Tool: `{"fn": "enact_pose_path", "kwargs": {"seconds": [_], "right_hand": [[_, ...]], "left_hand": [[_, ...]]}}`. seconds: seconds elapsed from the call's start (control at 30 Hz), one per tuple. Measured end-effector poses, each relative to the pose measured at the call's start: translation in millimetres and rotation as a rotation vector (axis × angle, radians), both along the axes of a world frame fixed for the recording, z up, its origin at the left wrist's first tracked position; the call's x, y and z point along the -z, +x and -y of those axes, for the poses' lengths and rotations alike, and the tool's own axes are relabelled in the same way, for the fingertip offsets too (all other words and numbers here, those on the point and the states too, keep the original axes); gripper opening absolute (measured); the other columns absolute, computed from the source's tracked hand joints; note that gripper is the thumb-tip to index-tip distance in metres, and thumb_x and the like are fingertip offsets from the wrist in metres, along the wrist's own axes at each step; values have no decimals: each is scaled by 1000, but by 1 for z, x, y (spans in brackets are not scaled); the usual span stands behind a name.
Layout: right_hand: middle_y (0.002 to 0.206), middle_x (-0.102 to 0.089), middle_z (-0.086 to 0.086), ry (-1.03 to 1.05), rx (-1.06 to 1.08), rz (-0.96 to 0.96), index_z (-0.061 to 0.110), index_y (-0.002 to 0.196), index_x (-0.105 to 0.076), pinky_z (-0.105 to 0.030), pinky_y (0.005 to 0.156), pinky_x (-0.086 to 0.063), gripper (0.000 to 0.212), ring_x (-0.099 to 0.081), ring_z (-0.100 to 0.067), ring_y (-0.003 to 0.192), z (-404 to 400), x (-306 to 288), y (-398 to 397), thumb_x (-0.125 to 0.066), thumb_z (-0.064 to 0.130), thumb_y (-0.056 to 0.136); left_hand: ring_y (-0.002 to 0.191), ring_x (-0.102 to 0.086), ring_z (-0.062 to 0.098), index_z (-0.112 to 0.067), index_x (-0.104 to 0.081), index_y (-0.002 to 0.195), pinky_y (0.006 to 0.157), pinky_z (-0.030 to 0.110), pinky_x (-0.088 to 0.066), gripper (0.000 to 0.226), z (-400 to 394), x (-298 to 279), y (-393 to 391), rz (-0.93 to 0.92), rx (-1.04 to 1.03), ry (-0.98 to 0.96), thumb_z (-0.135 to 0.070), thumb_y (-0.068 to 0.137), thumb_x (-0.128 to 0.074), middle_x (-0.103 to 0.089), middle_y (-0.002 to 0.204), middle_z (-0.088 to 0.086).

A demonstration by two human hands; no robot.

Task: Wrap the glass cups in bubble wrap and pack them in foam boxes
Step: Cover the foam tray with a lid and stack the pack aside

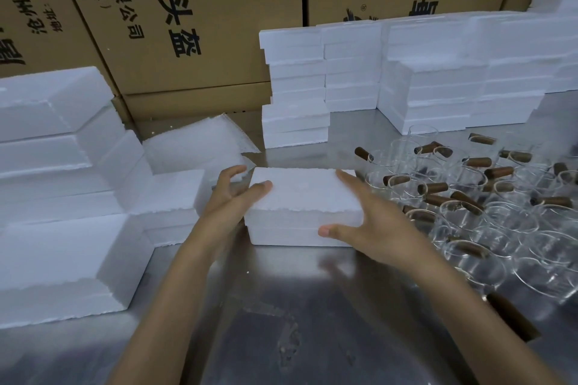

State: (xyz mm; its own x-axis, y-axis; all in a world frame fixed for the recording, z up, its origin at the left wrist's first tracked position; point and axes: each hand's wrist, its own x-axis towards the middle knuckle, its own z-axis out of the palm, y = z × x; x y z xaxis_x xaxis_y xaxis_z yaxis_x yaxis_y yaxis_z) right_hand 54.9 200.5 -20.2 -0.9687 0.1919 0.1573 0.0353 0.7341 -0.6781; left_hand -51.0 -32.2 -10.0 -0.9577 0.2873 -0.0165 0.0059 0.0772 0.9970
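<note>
Foam box (300, 197) sits between foam stacks (62, 191) left, glass cups (488, 212) right.

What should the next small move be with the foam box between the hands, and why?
Probably close both hands on the closed foam box and lift it toward the foam stacks on the left. The left hand and right hand flank its ends with spread fingers, its lid is already seated, and unwrapped glass cups wait on the right.
</note>
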Motion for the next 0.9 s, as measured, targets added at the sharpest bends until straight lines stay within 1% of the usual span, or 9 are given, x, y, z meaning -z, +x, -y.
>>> {"fn": "enact_pose_path", "kwargs": {"seconds": [0.07,0.17,0.3,0.37,0.47,0.6,0.73,0.83,0.9], "right_hand": [[153,-40,12,8,25,-13,47,150,-21,-30,106,-36,97,-41,-18,137,1,-1,-3,-77,56,73],[152,-42,8,-4,43,-48,43,150,-28,-28,106,-35,87,-41,-18,137,0,-5,-9,-78,45,78],[149,-46,3,62,69,-16,42,151,-28,-26,100,-36,83,-44,-23,133,0,-9,-17,-75,41,82],[148,-47,1,84,65,13,41,152,-25,-27,100,-37,85,-45,-24,132,-1,-10,-20,-74,38,84],[146,-48,0,96,60,38,42,153,-21,-29,100,-39,86,-46,-26,131,0,-11,-25,-73,36,85],[144,-50,-4,79,64,54,42,151,-24,-30,101,-39,86,-47,-27,130,-3,-14,-33,-75,35,83],[143,-52,2,70,40,27,38,151,-29,-28,98,-38,86,-47,-23,130,-8,-27,-43,-78,32,80],[146,-49,7,44,58,-71,42,150,-30,-24,95,-36,87,-47,-22,131,-19,-50,-60,-79,30,78],[149,-45,12,14,71,-145,45,149,-29,-23,97,-34,87,-43,-20,135,-30,-74,-83,-78,29,79]], "left_hand": [[114,-56,2,-57,-40,127,83,19,-51,75,1,-1,0,-67,105,-77,-57,65,-82,-55,128,-19],[107,-52,-10,-62,-36,123,74,7,-48,85,-1,3,2,-174,199,-259,-57,57,-88,-47,118,-38],[104,-52,-5,-67,-29,122,84,19,-50,83,-4,12,0,-337,145,-438,-43,69,-89,-39,113,-45],[100,-54,0,-68,-28,128,84,20,-49,83,-4,14,-1,-379,103,-480,-44,73,-86,-42,117,-40],[105,-56,12,-59,-28,141,94,28,-51,85,-6,17,-2,-404,50,-530,-45,77,-82,-45,127,-22],[116,-56,18,-53,-31,144,103,38,-50,84,-12,16,-2,-413,-3,-538,-41,79,-82,-48,128,-18],[114,-60,17,-54,-39,140,98,37,-52,80,-20,11,-5,-388,-84,-414,-32,78,-85,-60,128,-12],[104,-62,18,-58,-39,134,93,37,-54,78,-32,-15,-17,-461,-133,-376,-29,77,-84,-63,113,-11],[103,-62,22,-57,-39,136,91,40,-55,79,-45,-42,-41,-512,-149,-358,-28,78,-84,-63,113,-6]]}}
